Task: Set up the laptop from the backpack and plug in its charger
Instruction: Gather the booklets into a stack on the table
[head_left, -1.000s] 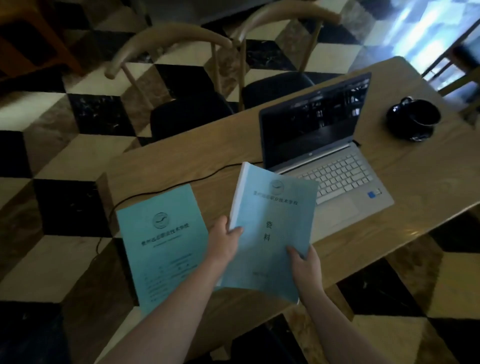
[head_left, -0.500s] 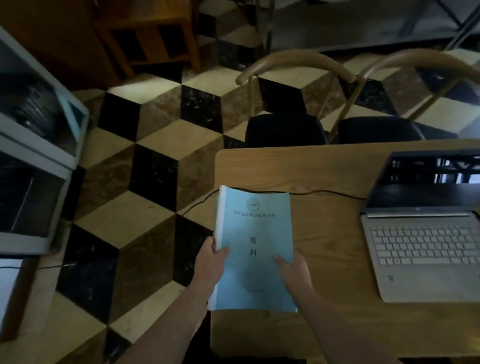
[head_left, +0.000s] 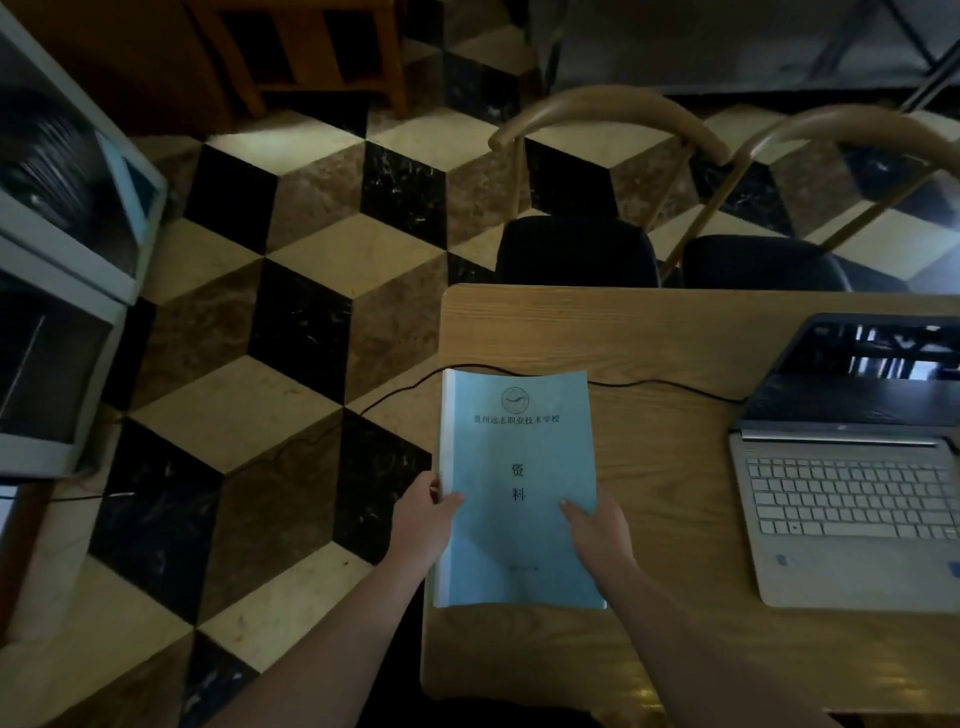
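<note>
A light-blue bound booklet (head_left: 519, 467) lies at the left end of the wooden table (head_left: 649, 332), and both hands grip its lower half. My left hand (head_left: 423, 519) clasps the spine edge; my right hand (head_left: 597, 530) presses on the cover's right side. The silver laptop (head_left: 847, 493) stands open at the right, screen dark. A black charger cable (head_left: 670, 385) runs from the laptop's left rear corner behind the booklet, off the table's left edge and across the floor. The backpack is not in view.
Two wooden chairs with black seats (head_left: 576, 249) (head_left: 758, 262) stand at the table's far side. A grey cabinet (head_left: 67, 249) fills the left edge of the view. Checkered black, tan and cream floor (head_left: 291, 322) lies between.
The view swung left, so the laptop now sits at the right edge. The booklet moved with both hands to the table's left end, over where a second blue booklet lay, which no longer shows.
</note>
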